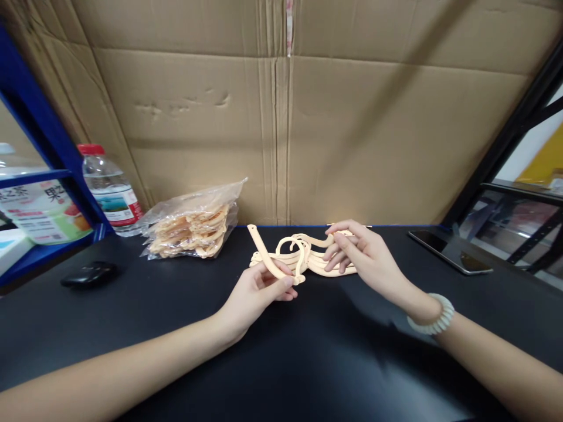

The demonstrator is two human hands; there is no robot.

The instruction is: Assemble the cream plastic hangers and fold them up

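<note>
My left hand (268,285) is closed around a cream plastic clothes hanger piece (265,253). Its straight arm slants up to the left, and a curved hook (301,258) rises near my thumb. Farther right, my right hand (358,249) pinches the end of another cream hanger piece (317,241) between thumb and forefinger, with the other fingers loosely bent. Beneath and between both hands lies a stack of similar hanger pieces (328,266) on the black table (281,363). My right hand and fingers cover part of that stack.
A clear plastic bag (193,225) full of cream hanger pieces lies at the back left. Beyond it stand a water bottle (112,193) and a black mouse (89,274). At right rests a phone (448,251). A cardboard wall (197,117) closes off the back.
</note>
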